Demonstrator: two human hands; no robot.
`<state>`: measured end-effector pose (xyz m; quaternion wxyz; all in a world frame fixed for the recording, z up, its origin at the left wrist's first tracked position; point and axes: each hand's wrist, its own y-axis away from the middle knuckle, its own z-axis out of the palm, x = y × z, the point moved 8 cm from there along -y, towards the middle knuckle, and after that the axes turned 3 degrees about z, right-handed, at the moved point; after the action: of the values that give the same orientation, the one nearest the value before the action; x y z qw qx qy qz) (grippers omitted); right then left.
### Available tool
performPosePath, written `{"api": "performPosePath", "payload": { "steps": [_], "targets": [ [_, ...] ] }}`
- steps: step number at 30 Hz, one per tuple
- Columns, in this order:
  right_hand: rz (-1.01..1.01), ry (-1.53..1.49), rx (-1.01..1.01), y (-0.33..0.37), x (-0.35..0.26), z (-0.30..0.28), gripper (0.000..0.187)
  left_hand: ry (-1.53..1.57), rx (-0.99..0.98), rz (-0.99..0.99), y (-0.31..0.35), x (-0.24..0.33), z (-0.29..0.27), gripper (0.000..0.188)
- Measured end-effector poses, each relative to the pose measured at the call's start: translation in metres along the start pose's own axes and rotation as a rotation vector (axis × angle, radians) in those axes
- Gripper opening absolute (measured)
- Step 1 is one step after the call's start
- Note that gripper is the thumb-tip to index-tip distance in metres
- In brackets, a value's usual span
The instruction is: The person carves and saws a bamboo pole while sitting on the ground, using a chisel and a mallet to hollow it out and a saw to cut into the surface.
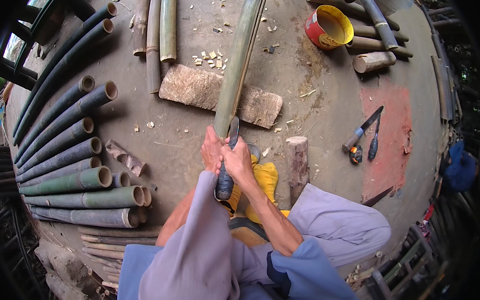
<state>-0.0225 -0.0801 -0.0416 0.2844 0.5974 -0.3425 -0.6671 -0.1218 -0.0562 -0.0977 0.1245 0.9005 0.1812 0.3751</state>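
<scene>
A long greenish bamboo pole (238, 57) runs away from me, its near end at my hands and a lengthwise split showing along its right side. Beside that end, my left hand (211, 151) is closed round the bamboo. My right hand (238, 162) grips a knife (224, 186) with a dark wrapped handle. Its short blade points away from me against the pole's right edge, and the handle's butt sticks out toward me. Under the pole lies a rough wooden block (192, 86). Yellow footwear (265, 181) shows just beyond my right wrist.
Several dark bamboo poles (81, 179) lie stacked at left, with more at the far left. A short log (297, 169) stands right of my feet. A red and yellow bucket (317, 37), a hammer-like tool (354, 138) and a dark-handled blade (373, 146) lie farther right. Wood chips (212, 57) litter the ground.
</scene>
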Motion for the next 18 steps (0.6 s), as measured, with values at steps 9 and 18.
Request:
{"api": "performPosePath", "payload": {
  "steps": [9, 18],
  "targets": [
    [-0.056, -0.067, 0.02, -0.048, -0.055, -0.01, 0.023, -0.031, 0.067, 0.051, -0.001, -0.007, 0.005, 0.035],
    [-0.031, -0.09, -0.004, -0.052, -0.076, -0.008, 0.026, 0.003, 0.03, -0.014, 0.003, -0.002, 0.002, 0.035]
  ]
}}
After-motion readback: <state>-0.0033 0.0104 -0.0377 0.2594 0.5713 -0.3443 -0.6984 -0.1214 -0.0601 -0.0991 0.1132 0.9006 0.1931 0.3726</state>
